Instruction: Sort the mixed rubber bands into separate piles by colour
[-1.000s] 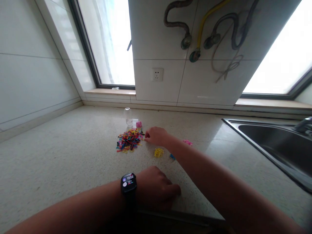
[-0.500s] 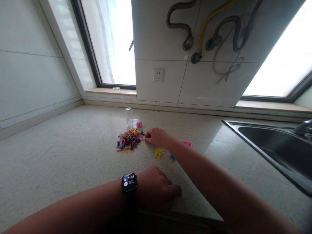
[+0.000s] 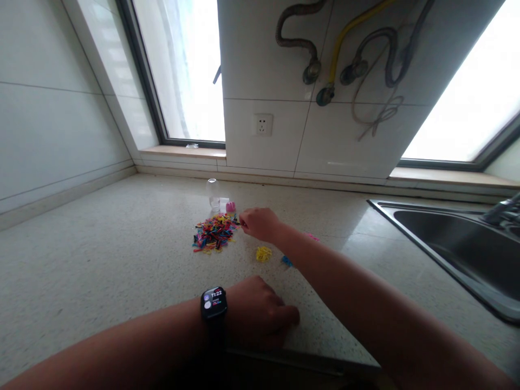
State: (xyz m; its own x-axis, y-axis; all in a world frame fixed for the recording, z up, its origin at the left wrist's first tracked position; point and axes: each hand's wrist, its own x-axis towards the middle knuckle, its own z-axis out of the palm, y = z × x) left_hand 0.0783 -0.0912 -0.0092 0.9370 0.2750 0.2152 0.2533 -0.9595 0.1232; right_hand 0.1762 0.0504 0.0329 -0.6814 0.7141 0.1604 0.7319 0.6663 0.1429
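A heap of small, thin, many-coloured pieces, which look like little rubber bands, lies on the speckled counter. At its right edge is my right hand, thumb and fingers pinched together; anything between the fingertips is too small to make out. Below that hand sits a small yellow pile. A blue pile and a pink pile are partly hidden by my right forearm. Near the counter's front edge rests my left hand, fingers curled closed, with nothing visible in it and a black watch on the wrist.
Behind the heap stand a clear bottle and a pink cap. To the right is a steel sink with a faucet. The tiled wall carries a socket and hoses; windows are on both sides.
My right hand has stayed at the heap's right edge, its fingers shifting slightly upward and its wrist lifting a little. My left hand has not moved. The view has shifted slightly.
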